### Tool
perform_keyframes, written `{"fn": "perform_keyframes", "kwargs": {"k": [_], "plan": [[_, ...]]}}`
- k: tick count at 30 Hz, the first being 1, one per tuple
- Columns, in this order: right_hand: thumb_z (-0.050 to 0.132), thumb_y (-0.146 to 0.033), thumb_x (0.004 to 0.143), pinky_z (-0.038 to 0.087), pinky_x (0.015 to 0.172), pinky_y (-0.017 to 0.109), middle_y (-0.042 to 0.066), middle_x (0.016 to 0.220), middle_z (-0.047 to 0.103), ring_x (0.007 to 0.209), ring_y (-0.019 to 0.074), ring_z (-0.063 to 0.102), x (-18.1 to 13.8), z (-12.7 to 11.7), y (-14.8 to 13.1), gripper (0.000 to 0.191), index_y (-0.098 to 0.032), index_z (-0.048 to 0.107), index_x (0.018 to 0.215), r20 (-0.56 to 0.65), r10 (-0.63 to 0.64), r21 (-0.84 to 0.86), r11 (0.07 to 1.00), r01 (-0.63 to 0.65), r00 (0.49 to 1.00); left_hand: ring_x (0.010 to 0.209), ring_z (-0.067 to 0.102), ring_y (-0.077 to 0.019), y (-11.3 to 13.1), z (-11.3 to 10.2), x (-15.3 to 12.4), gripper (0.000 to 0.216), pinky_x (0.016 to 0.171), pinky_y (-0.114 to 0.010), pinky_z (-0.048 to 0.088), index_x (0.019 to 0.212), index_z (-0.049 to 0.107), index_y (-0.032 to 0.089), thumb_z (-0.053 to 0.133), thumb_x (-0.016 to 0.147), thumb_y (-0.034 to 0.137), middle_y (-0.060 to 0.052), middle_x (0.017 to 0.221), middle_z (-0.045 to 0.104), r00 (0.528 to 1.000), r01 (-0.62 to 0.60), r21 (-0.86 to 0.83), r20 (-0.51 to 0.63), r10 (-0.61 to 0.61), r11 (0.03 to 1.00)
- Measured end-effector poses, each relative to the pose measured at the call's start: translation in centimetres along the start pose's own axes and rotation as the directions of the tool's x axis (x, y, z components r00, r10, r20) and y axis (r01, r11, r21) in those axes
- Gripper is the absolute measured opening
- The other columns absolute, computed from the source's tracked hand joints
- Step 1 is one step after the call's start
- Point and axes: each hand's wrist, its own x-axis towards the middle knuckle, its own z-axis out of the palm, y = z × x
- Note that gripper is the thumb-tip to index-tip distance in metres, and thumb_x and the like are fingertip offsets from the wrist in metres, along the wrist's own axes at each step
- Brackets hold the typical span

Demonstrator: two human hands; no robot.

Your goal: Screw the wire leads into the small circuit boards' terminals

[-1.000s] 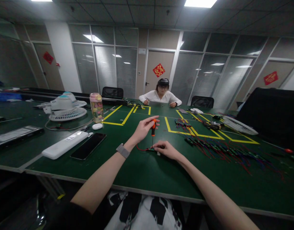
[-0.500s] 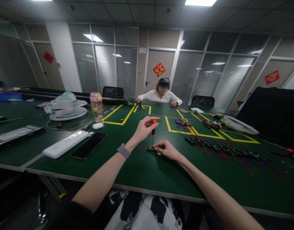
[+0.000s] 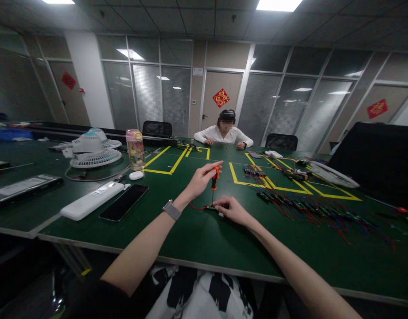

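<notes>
My left hand (image 3: 203, 178) grips an orange-and-black screwdriver (image 3: 215, 179) by its handle, with the shaft pointing down, slightly tilted. The tip meets a small green circuit board (image 3: 209, 207) lying on the table. My right hand (image 3: 235, 210) is closed on the board's right end, thumb and index finger pressed against it. A red wire (image 3: 196, 206) runs from the board's left side. Just under my right fingers sits a small white piece (image 3: 220, 215), too small to name.
To the left lie a black phone (image 3: 124, 202), a white power strip (image 3: 92, 200), a pink-lidded bottle (image 3: 135, 149) and white fans (image 3: 95, 155). Several wired circuit boards (image 3: 310, 206) are spread on the right. Opposite sits a person (image 3: 223, 133) in a white top.
The screwdriver's handle has tipped a little to the right, and my left fingers have shifted on it. The person opposite has drawn one hand inward from the cables.
</notes>
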Motion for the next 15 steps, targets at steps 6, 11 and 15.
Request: {"fn": "perform_keyframes", "kwargs": {"k": [6,11,15], "plan": [[0.058,-0.023,0.082,0.043,0.063,0.026,0.005,0.077,0.064,0.064,0.0137,0.053,-0.22,-0.1,0.22,0.023,-0.014,0.074,0.097,-0.006,0.017,0.031,0.999,-0.017,1.0,0.087,0.06,-0.0152,0.24,0.07,-0.12,0.035,0.079,-0.029,0.05,0.113,0.066,0.019,0.063,0.081,0.032,-0.007,0.101,0.062,0.998,-0.017,0.113,-0.057,0.024,0.993],[0.059,-0.024,0.082,0.044,0.06,0.025,0.006,0.079,0.065,0.064,0.0134,0.054,-0.25,-0.03,0.35,0.022,-0.014,0.074,0.095,-0.011,0.031,0.064,0.997,-0.031,0.999,0.099,0.061,-0.018,0.07,0.03,0.0,0.037,0.087,-0.033,0.049,0.124,0.058,0.02,0.05,0.088,0.027,-0.009,0.112,0.062,0.999,0.032,-0.044,0.044,-0.03,0.999],[0.059,-0.025,0.082,0.044,0.058,0.025,0.006,0.08,0.066,0.062,0.0129,0.054,-0.25,0.02,0.28,0.022,-0.013,0.073,0.093,-0.016,0.042,0.092,0.995,-0.041,0.999,0.087,0.063,-0.0155,-0.08,0.11,-0.03,0.04,0.081,-0.03,0.051,0.121,0.06,0.018,0.06,0.083,0.029,-0.008,0.102,0.065,0.999,0.046,-0.05,0.002,-0.046,0.998]]}}
